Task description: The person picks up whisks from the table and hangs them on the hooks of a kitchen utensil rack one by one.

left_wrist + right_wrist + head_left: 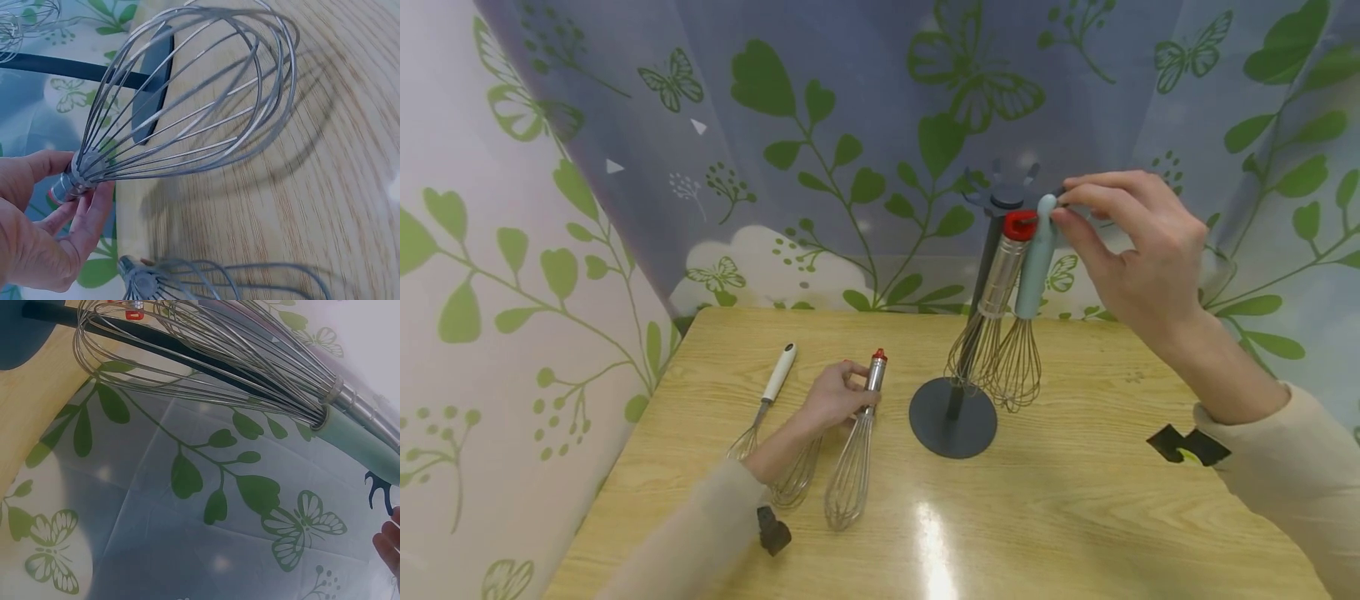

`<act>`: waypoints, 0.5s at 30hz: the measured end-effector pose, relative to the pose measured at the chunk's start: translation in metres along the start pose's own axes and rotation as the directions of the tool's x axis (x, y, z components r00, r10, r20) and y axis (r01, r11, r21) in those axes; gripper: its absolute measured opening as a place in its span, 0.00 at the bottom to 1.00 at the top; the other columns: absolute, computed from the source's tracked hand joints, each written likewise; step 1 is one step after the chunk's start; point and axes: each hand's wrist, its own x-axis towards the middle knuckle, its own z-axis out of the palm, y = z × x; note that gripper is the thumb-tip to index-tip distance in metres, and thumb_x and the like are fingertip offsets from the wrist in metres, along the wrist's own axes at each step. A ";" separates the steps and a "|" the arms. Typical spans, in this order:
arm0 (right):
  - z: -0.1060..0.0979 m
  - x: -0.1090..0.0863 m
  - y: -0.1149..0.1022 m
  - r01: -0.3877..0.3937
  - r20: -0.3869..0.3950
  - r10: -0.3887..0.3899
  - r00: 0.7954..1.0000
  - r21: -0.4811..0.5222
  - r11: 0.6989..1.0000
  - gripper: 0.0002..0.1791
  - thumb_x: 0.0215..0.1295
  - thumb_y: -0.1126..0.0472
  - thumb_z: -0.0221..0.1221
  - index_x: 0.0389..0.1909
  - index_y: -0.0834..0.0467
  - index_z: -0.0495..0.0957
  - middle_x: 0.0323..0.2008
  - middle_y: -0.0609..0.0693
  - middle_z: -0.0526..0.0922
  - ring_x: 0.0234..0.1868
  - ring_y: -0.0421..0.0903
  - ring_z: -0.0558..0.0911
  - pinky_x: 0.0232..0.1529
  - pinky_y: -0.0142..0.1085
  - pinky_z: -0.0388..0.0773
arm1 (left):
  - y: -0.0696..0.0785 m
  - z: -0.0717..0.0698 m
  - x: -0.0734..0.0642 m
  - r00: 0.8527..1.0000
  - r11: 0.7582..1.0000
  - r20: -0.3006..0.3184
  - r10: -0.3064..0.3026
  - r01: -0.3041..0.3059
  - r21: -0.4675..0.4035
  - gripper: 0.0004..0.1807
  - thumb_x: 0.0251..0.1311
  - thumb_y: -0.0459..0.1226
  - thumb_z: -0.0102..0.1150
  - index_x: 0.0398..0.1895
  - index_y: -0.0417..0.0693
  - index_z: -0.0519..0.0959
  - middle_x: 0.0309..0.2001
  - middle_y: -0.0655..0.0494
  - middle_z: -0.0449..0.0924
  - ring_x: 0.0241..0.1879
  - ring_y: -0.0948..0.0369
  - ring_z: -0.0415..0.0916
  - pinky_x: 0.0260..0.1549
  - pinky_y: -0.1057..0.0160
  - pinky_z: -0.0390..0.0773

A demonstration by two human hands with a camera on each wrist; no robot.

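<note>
My left hand (837, 396) grips the steel handle of a red-capped whisk (852, 483) at the table's left-centre; its wire loops fill the left wrist view. Beside it, another whisk (797, 477) is partly hidden by my left arm. A dark stand (953, 433) with hooks on top bears two hanging whisks: a steel one with a red cap (1000, 279) and one with a light-blue handle (1034, 275). At the top end of the light-blue handle, my right hand (1142, 250) pinches with thumb and forefinger; the right wrist view shows only some fingers (389, 544) near a hook.
A white-handled whisk (780, 375) lies on the wooden table (1037, 508), left of my left hand. Behind the table hangs a cloth (850, 100) printed with leaves and butterflies. The stand's hook ring (1007, 200) rises high above the tabletop.
</note>
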 end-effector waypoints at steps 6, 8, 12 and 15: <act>0.000 0.000 0.000 -0.004 0.011 0.004 1.000 -0.006 1.000 0.35 0.73 0.33 0.59 0.37 0.65 0.88 0.41 0.64 0.90 0.40 0.66 0.84 0.48 0.14 0.64 | 0.002 0.002 -0.001 0.999 0.998 -0.012 0.041 -0.042 -0.042 0.26 0.65 0.35 0.70 0.65 0.41 0.77 0.42 0.44 0.84 0.31 0.58 0.85 0.33 0.56 0.92; 0.000 0.000 0.000 -0.005 0.013 0.005 1.000 -0.006 1.000 0.35 0.73 0.33 0.59 0.37 0.65 0.88 0.41 0.64 0.90 0.40 0.65 0.84 0.48 0.14 0.64 | 0.003 0.002 -0.002 0.999 0.998 -0.020 0.045 -0.046 -0.053 0.27 0.65 0.36 0.70 0.66 0.41 0.77 0.43 0.44 0.83 0.31 0.58 0.85 0.32 0.56 0.91; 0.001 0.000 0.000 -0.004 0.011 0.004 1.000 -0.005 1.000 0.35 0.73 0.33 0.59 0.36 0.65 0.88 0.41 0.65 0.90 0.40 0.66 0.84 0.48 0.14 0.64 | 0.008 0.003 -0.003 0.998 0.996 -0.031 0.058 -0.060 -0.067 0.27 0.64 0.37 0.71 0.66 0.43 0.78 0.44 0.43 0.82 0.32 0.57 0.85 0.31 0.58 0.91; 0.001 0.001 0.000 -0.004 0.005 0.004 1.000 -0.001 1.000 0.35 0.73 0.33 0.59 0.36 0.65 0.88 0.41 0.65 0.90 0.40 0.66 0.84 0.48 0.14 0.64 | 0.012 0.004 -0.003 0.997 0.993 -0.032 0.068 -0.070 -0.090 0.27 0.64 0.39 0.72 0.66 0.45 0.78 0.46 0.42 0.82 0.32 0.56 0.86 0.31 0.58 0.90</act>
